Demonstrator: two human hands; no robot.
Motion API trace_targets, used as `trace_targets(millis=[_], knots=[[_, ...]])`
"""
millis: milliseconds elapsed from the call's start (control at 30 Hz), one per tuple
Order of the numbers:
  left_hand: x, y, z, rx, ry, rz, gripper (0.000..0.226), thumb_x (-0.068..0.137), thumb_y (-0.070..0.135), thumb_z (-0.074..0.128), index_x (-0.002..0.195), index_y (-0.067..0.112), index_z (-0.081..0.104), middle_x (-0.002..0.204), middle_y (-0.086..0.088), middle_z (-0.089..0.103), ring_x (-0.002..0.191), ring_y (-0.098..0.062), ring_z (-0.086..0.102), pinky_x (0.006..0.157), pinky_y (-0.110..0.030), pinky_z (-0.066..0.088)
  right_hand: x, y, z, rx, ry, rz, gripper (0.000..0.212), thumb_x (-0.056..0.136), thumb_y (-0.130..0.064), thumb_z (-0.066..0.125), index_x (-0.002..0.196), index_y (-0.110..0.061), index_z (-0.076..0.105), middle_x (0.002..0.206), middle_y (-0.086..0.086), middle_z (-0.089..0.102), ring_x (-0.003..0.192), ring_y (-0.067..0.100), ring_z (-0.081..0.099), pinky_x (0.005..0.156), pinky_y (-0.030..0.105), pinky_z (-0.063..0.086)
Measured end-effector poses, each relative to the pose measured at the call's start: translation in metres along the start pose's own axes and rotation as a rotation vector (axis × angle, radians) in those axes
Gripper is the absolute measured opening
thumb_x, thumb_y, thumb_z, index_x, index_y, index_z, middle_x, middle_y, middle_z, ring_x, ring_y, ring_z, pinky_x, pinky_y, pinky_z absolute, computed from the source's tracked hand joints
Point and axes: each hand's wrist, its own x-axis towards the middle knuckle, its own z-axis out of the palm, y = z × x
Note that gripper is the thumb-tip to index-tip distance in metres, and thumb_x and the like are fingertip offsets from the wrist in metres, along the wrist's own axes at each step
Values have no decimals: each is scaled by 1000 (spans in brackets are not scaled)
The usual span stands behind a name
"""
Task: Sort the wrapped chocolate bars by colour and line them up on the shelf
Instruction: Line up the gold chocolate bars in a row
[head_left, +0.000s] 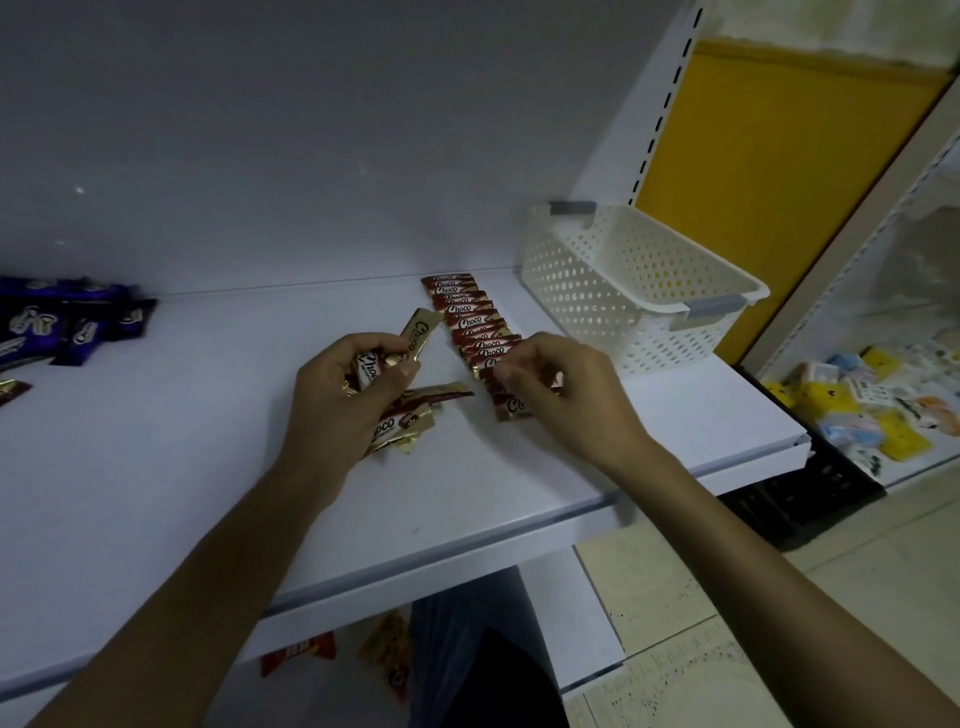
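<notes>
the left hand (353, 400) gripped a bunch of gold bars (422, 332); the right hand (563, 395) pinched the front bar (511, 408) of the red row (470, 325) on the shelf (208, 467). i'd say it wanted setting flush, overlap even.

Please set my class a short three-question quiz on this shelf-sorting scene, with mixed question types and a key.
1. True or false: the white basket stands on the shelf to the left of the purple bars.
2. Which hand grips the bundle of gold bars? A) left hand B) right hand C) neither
3. Fill in: the lined-up row beside the basket holds bars wrapped in ____.
Key: 1 false; 2 A; 3 red.
</notes>
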Motion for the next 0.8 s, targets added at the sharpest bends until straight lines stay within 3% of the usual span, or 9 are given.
trace_targets(millis=[167,233,333,433,500,600,667,800], knots=[[-3,4,1,13,-11,104,17,83,8,68,94,22,67,85,11,70,75,-12,69,60,-23,56,-3,-33,23,206,-234,131,28,95,-29,54,118,-15,60,91,-2,69,75,7,67,65,16,50],[-3,5,1,9,-21,110,17,82,9,68,94,21,67,85,13,71,77,-11,69,61,-22,56,2,-38,25,414,-280,229,18,93,-13,58,109,-9,63,86,0,69,71,6,67,62,15,50],[-1,3,-1,1,12,81,16,83,9,69,93,21,68,83,8,70,75,-15,68,58,-28,57,7,-36,19,576,-174,267,19,86,3,61,101,-9,65,79,2,68,66,6,64,58,17,48],[1,1,-2,-6,41,35,16,84,9,69,95,21,69,90,-6,70,74,-26,69,54,-33,57,6,-31,13,582,-96,274,21,84,3,65,101,-9,67,79,3,68,65,8,63,59,23,49],[2,1,-2,-27,54,18,16,85,6,68,97,17,69,87,-4,68,68,-21,69,50,-33,57,3,-29,11,560,-79,286,19,83,0,67,97,-13,69,79,4,68,62,12,62,63,30,51],[3,0,-2,-17,68,7,16,85,6,68,96,18,69,87,0,68,67,-17,68,53,-34,59,-4,-26,11,568,-77,271,20,82,4,66,89,-15,70,81,7,67,62,12,64,65,25,55],[4,-2,-2,-1,76,2,16,85,7,69,95,19,69,93,-3,70,74,-20,68,60,-36,60,-10,-24,10,497,-86,234,19,82,3,67,86,-16,72,84,4,67,70,13,66,67,22,56],[5,-4,-3,0,82,-5,16,85,7,69,94,20,69,92,-5,69,78,-23,67,69,-40,60,-29,-15,9,-162,-207,20,16,86,-17,68,100,-21,74,99,-8,68,89,8,59,72,9,41]])
